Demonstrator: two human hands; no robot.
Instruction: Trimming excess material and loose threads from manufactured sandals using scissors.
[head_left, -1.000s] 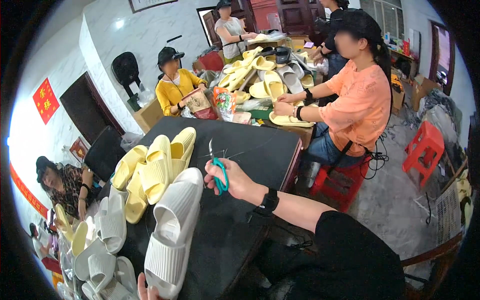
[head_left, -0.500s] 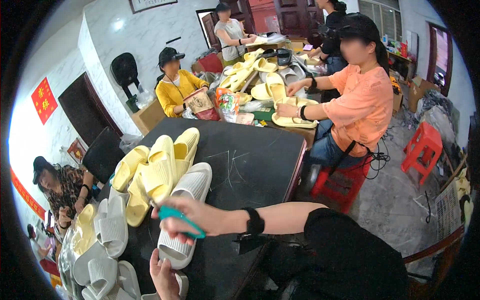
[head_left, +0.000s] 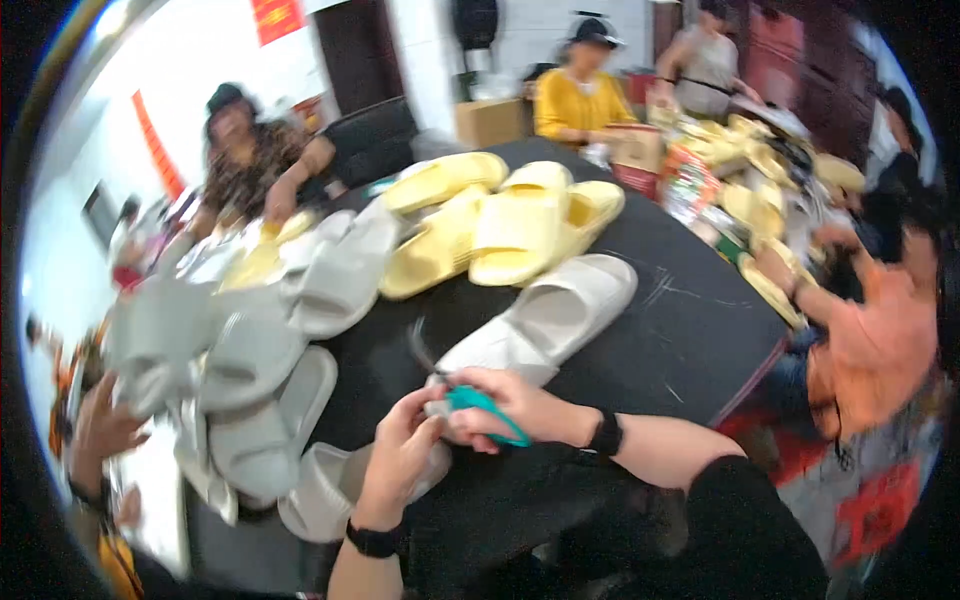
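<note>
My right hand (head_left: 515,405) is closed round the teal handles of a pair of scissors (head_left: 470,405), whose far end is blurred. Beside it, touching or nearly touching, my left hand (head_left: 400,450) has thumb and fingers pinched together; a small greyish bit shows at the fingertips, too blurred to name. Just beyond both hands a light grey ribbed slipper (head_left: 575,300) lies on the black table (head_left: 640,350), its near end reaching toward my fingers. Another grey slipper (head_left: 320,490) is partly hidden behind my left forearm.
Yellow slippers (head_left: 520,225) lie at the table's middle. Grey slippers (head_left: 250,400) are heaped on the left, with another person's hand (head_left: 105,425) at them. Several people sit or stand around; a pile of yellow slippers (head_left: 750,180) lies at the far right.
My view has swung left. My left hand has come up from the grey slipper's near end to meet my right hand, which still holds the scissors. Another person's hand now shows at the left.
</note>
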